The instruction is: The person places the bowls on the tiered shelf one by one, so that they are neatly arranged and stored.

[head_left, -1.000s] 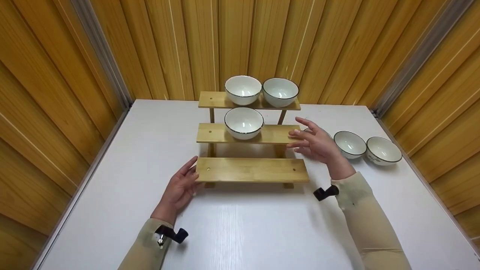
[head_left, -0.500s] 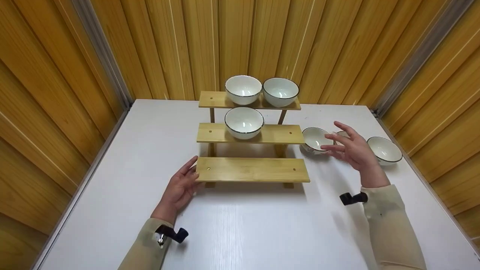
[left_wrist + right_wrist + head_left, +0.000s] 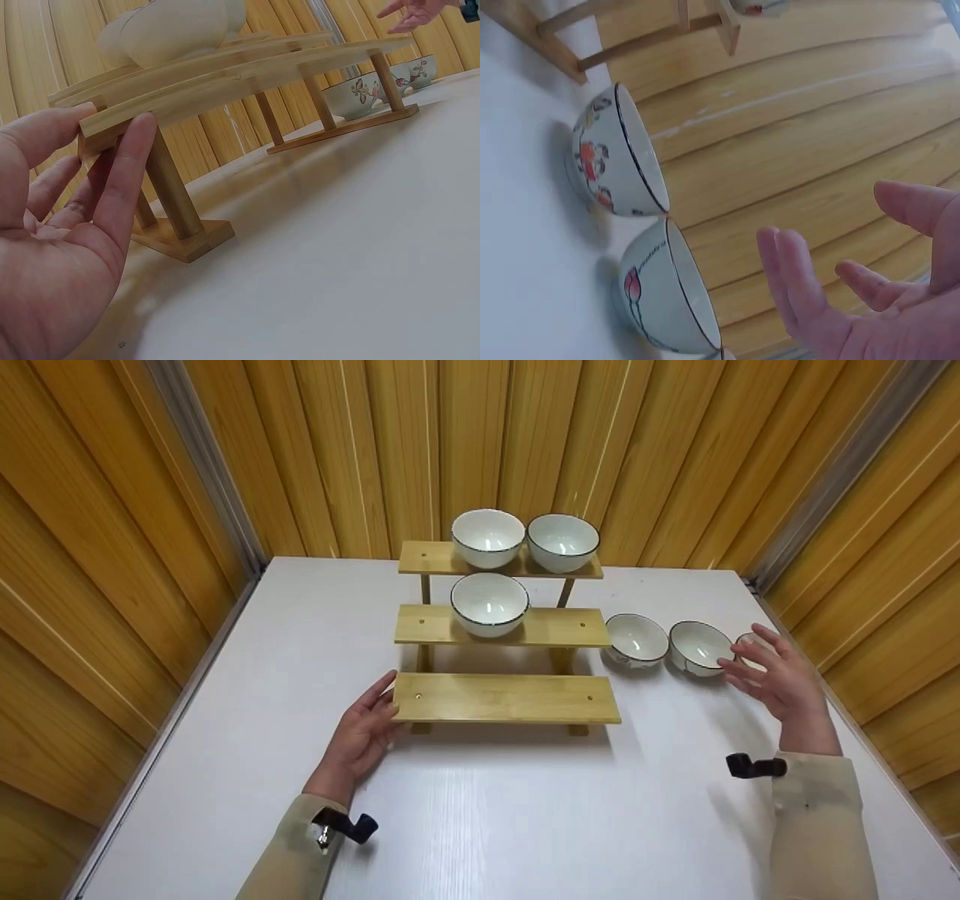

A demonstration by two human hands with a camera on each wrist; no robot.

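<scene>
Three bowls occupy the rack the left hand grips.

The head view looked forward and down over the bench; both wrist views, low, close and tilted, shared the rack and the bowls beside it.

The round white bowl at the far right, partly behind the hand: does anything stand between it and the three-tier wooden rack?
Yes: between them stand one white dark-rimmed bowl near the rack and a second bowl near the far-right bowl.
</scene>
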